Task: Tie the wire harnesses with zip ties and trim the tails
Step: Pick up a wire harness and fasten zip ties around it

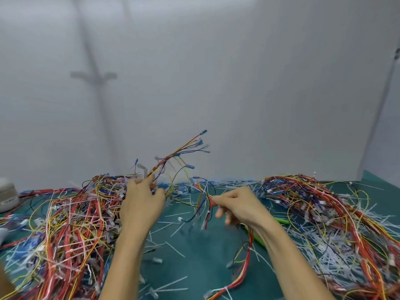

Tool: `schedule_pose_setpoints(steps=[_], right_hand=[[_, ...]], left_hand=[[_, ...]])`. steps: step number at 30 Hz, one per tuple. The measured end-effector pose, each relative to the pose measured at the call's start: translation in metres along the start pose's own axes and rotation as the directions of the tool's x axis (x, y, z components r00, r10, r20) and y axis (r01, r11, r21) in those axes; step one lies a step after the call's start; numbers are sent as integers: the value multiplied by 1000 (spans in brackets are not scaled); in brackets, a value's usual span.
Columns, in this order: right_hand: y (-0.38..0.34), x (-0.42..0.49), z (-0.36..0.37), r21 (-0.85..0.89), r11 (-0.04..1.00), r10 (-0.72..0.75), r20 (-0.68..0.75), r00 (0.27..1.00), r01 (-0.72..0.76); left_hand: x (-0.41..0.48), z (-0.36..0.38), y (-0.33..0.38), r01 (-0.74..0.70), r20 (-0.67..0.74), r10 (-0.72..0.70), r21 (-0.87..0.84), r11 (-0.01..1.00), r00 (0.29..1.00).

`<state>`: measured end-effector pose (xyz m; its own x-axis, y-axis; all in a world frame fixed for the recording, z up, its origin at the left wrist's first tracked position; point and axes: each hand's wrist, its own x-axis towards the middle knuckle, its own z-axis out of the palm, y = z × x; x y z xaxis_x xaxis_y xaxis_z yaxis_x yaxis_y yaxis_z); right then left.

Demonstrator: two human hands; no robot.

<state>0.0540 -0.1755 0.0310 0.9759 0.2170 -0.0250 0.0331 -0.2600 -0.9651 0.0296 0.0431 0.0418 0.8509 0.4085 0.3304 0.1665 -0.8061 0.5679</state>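
Above mat, harness in left hand

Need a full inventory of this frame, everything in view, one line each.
held harness: one, red, yellow, black and blue wires, raised between the hands, blue-tipped ends fanned upward
left harness pile: one heap, mostly red, yellow and white, left of the mat
right harness pile: one heap, same colours, right of the mat
zip tie pieces: many, white, scattered over the mat and in both piles
green-handled tool: one, type unclear, partly under the right forearm
grey-white device: one, far left edge, cut off by the frame
mat: one, teal green
wall panel: white, behind the bench
left hand: grips the held harness
right hand: pinches its red wires
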Motion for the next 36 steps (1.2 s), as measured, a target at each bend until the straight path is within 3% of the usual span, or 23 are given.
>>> schedule_pose_setpoints(steps=[3, 6, 9, 11, 13, 16, 19, 22, 26, 30, 33, 35, 36], right_hand=[[-5, -1, -11, 45, 999, -24, -37, 999, 26], [-11, -2, -22, 58, 994, -84, -197, 977, 97], [-15, -2, -21, 93, 969, -185, -345, 920, 230], [-17, -1, -16, 74, 951, -250, -388, 887, 300], [-19, 0, -9, 48, 939, -304, -353, 885, 342], [-20, -1, 3, -21, 934, -354, -180, 918, 356], [-22, -3, 6, -57, 925, -378, -56, 924, 375], [-24, -5, -7, 6, 913, -404, -138, 904, 409], [-21, -4, -24, 90, 881, -403, -370, 837, 464], [-23, -6, -21, 123, 859, -426, -368, 827, 497], [-28, -11, -9, 97, 844, -498, -220, 839, 527], [-31, -14, -2, 76, 826, -548, -116, 828, 558], [-33, -16, 0, 73, 818, -566, -80, 820, 571]], left_hand=[[7, -7, -14, 136, 141, -149, 95, 986, 979], [9, -22, -29, 209, 183, -193, -78, 975, 964], [8, -23, -27, 115, 184, -128, 77, 990, 975], [5, -17, -15, 38, 113, -52, 127, 991, 992], [1, -10, -3, -14, 18, 12, 100, 995, 1000], [-3, 0, 7, -60, -61, 64, 64, 996, 996], [-3, 8, 4, -4, -129, 9, 35, 999, 992], [-1, 10, -10, 143, -127, -133, 70, 987, 983], [8, -2, -25, 223, 10, -227, 157, 962, 974], [3, -11, -10, 77, 170, -112, 201, 976, 979], [0, -7, -2, -66, 371, 81, -53, 996, 925], [-2, -4, 2, 46, 470, 134, -353, 934, 873], [-2, 0, 4, 157, 475, 139, -531, 833, 869]])
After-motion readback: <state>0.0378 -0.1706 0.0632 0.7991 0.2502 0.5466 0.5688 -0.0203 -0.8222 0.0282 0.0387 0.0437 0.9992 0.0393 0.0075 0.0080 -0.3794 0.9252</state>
